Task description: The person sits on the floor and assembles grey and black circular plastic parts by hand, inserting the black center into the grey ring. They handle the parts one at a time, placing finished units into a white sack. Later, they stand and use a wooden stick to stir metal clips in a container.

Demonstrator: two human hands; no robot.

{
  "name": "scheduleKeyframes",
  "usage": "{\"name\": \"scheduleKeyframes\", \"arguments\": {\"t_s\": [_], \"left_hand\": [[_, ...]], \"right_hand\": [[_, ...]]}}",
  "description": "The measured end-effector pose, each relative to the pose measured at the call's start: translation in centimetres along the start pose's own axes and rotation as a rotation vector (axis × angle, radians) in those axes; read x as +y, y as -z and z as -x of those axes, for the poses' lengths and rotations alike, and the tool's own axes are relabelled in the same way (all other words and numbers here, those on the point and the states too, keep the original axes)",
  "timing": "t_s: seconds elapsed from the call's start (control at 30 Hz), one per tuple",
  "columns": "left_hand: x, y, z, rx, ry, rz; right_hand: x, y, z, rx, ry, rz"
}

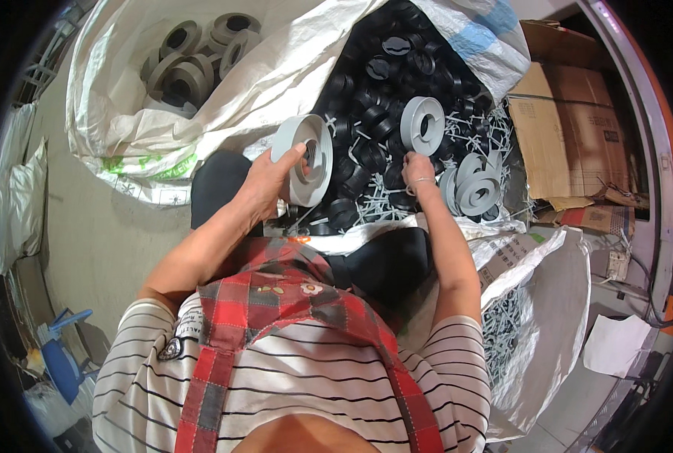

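Grey plastic spools are what both hands are busy with, above a big white woven sack brimming with black round parts and pale grey sprue sticks. A second white sack, upper left, holds a loose heap of finished grey spools; it carries green printing low on its side. A third sack at the person's right shows more grey sticks inside and dark print on its folded lip. Flattened brown cardboard boxes lean at the far right, one with a small dark printed patch; a white sheet lies on the floor below them.

The left hand is wrapped around a grey spool, thumb over its rim, holding it tilted on edge above the black parts. The right hand pinches the lower edge of a second grey spool, lifted upright over the open sack. A few more grey spools rest just beside that wrist.

To my eye, a firm hold at the rim, keeping fingers out of the hub, and checking each flange for leftover sprue would serve best.
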State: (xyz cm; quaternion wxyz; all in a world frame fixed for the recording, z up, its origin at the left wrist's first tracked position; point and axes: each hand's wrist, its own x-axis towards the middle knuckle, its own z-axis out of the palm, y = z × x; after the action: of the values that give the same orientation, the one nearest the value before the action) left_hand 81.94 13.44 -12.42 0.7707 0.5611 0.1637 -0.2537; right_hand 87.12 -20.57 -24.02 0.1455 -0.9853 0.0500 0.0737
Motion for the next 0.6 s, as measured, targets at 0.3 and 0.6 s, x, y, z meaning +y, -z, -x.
{"name": "scheduleKeyframes", "arguments": {"t_s": [0.3, 0.6], "left_hand": [[-2.0, -1.7, 1.1, -0.136, -0.111, -0.051], [-1.4, -0.7, 2.0, -0.11, -0.155, 0.067]], "right_hand": [[2.2, -3.4, 0.4, -0.016, -0.308, 0.004], [-5.1, 6.5, 3.9, 0.156, 0.062, -0.467]]}}
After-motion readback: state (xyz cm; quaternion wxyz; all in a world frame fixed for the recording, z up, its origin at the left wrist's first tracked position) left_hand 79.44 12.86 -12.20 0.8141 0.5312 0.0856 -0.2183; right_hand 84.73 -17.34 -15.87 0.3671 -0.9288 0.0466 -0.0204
